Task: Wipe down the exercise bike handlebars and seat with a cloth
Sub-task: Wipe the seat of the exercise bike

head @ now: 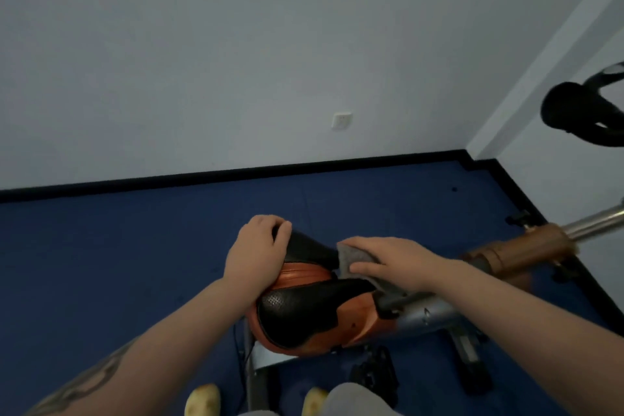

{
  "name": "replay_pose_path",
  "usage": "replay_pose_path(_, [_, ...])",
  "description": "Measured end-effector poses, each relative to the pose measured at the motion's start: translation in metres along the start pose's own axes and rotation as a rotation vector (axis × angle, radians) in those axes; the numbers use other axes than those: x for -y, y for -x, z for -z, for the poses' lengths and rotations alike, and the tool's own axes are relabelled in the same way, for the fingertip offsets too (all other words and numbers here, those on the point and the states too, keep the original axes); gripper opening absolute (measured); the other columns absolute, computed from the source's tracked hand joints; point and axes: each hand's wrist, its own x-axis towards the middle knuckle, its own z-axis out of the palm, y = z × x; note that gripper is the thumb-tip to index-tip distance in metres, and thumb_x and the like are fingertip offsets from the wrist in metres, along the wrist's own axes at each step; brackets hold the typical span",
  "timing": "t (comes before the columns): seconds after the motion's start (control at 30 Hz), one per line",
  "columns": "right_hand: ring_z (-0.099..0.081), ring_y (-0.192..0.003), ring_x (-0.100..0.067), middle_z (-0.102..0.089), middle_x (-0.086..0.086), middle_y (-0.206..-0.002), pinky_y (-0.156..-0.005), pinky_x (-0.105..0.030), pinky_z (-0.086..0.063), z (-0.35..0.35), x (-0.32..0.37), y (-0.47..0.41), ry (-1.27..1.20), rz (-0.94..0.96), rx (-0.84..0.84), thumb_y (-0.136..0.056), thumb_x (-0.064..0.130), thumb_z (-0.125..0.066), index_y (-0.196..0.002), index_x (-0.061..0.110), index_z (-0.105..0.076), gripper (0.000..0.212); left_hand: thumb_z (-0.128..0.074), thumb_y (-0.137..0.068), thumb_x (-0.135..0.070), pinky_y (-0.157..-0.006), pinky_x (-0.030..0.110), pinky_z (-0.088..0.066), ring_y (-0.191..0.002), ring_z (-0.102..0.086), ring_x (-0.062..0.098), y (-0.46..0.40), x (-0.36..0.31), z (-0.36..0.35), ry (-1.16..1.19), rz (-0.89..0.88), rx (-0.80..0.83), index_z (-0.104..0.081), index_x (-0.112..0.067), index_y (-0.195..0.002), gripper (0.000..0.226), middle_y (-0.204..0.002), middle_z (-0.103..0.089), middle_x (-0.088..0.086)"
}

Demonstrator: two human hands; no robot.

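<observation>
The black and orange bike seat (304,317) fills the lower middle of the head view. My left hand (256,250) grips the seat's far rear edge, fingers curled over it. My right hand (388,262) lies flat on a grey cloth (354,262), pressing it onto the seat's narrow nose end. The black handlebars (580,111) show at the right edge, well away from both hands. Part of the cloth is hidden under my palm.
The bike's grey frame (429,314) and an orange post with a steel tube (540,246) run to the right. A black pedal (374,371) hangs below the seat. Blue floor (118,263) spreads around, meeting a white wall with a socket (341,120). My yellow shoes (202,400) stand below.
</observation>
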Motion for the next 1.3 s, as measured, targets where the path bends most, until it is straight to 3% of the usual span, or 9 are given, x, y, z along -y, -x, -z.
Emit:
replay_pose_path(0.17, [-0.056, -0.115, -0.014, -0.052, 0.014, -0.138, -0.089, -0.038, -0.048, -0.006, 0.018, -0.023, 0.091, 0.136, -0.066, -0.091, 0.064, -0.041, -0.143, 0.043, -0.022, 0.059, -0.036, -0.102, -0.04, -0.086, 0.029, -0.037, -0.121, -0.043, 0.015, 0.014, -0.01, -0.007, -0.057, 0.089, -0.097, -0.054, -0.024, -0.127, 0.035, -0.134, -0.049, -0.003])
replay_pose_path(0.33, [-0.057, -0.109, -0.01, -0.059, 0.012, -0.13, -0.088, -0.032, -0.046, 0.0, -0.026, -0.001, -0.012, 0.103, 0.035, -0.094, 0.064, -0.036, -0.142, 0.048, -0.027, 0.052, -0.029, -0.101, -0.044, -0.091, 0.03, -0.039, -0.131, -0.034, 0.01, 0.042, -0.005, -0.01, -0.027, 0.068, -0.094, -0.031, -0.031, -0.148, 0.049, -0.147, -0.033, -0.01])
replay_pose_path(0.5, [-0.06, -0.103, -0.016, -0.061, 0.009, -0.123, -0.081, -0.035, -0.046, -0.001, 0.001, -0.023, 0.129, 0.173, -0.016, -0.09, 0.069, -0.034, -0.137, 0.04, -0.031, 0.055, -0.034, -0.101, -0.043, -0.086, 0.026, -0.036, -0.124, -0.035, 0.001, 0.04, -0.005, -0.012, 0.012, 0.086, -0.163, -0.036, -0.034, -0.144, 0.044, -0.143, -0.038, -0.014])
replay_pose_path(0.63, [-0.059, -0.112, -0.02, -0.051, 0.006, -0.139, -0.088, -0.039, -0.049, -0.012, 0.019, -0.035, 0.133, 0.186, -0.082, -0.09, 0.07, -0.031, -0.146, 0.037, -0.017, 0.066, -0.037, -0.101, -0.042, -0.09, 0.028, -0.035, -0.127, -0.034, 0.003, 0.039, -0.006, -0.01, 0.056, 0.111, -0.147, -0.038, -0.036, -0.142, 0.042, -0.143, -0.039, -0.014])
replay_pose_path(0.77, [-0.05, -0.125, -0.012, -0.039, 0.011, -0.151, -0.096, -0.03, -0.045, -0.01, -0.006, -0.012, 0.101, 0.173, -0.044, -0.094, 0.065, -0.03, -0.151, 0.043, -0.006, 0.066, -0.032, -0.101, -0.044, -0.101, 0.034, -0.039, -0.14, -0.027, 0.008, 0.052, -0.008, -0.01, -0.023, 0.104, -0.13, -0.024, -0.037, -0.151, 0.051, -0.156, -0.026, -0.013])
replay_pose_path(0.93, [-0.059, -0.111, -0.019, -0.054, 0.003, -0.136, -0.078, -0.035, -0.046, -0.013, 0.02, -0.012, 0.285, 0.027, -0.153, -0.096, 0.063, -0.023, -0.149, 0.028, -0.022, 0.063, -0.03, -0.101, -0.045, -0.108, 0.041, -0.038, -0.143, -0.021, 0.007, 0.064, -0.009, -0.013, 0.005, 0.154, -0.157, -0.016, -0.04, -0.152, 0.053, -0.159, -0.017, -0.016])
replay_pose_path(1.03, [-0.057, -0.105, -0.023, -0.048, -0.002, -0.134, -0.065, -0.035, -0.035, -0.029, 0.063, -0.036, 0.399, 0.038, -0.232, -0.099, 0.051, -0.022, -0.144, 0.025, -0.029, 0.052, -0.034, -0.101, -0.043, -0.11, 0.045, -0.037, -0.141, -0.022, 0.003, 0.064, -0.006, -0.013, 0.075, 0.157, -0.176, -0.019, -0.043, -0.15, 0.051, -0.156, -0.022, -0.019])
replay_pose_path(1.2, [-0.056, -0.109, -0.013, -0.052, 0.004, -0.133, -0.08, -0.029, -0.045, -0.033, 0.055, -0.03, 0.149, 0.084, -0.322, -0.098, 0.057, -0.017, -0.15, 0.024, -0.021, 0.062, -0.034, -0.102, -0.039, -0.113, 0.046, -0.034, -0.139, -0.023, 0.0, 0.074, -0.003, -0.013, 0.126, 0.128, -0.154, -0.016, -0.044, -0.15, 0.052, -0.157, -0.018, -0.021])
replay_pose_path(1.3, [-0.055, -0.112, -0.008, -0.051, 0.012, -0.136, -0.082, -0.027, -0.045, -0.026, 0.026, -0.006, 0.192, 0.161, -0.27, -0.091, 0.066, -0.005, -0.151, 0.033, -0.017, 0.07, -0.03, -0.101, -0.04, -0.113, 0.031, -0.029, -0.133, -0.018, -0.007, 0.085, -0.001, -0.017, 0.135, 0.11, -0.158, -0.009, -0.048, -0.15, 0.054, -0.158, -0.01, -0.022])
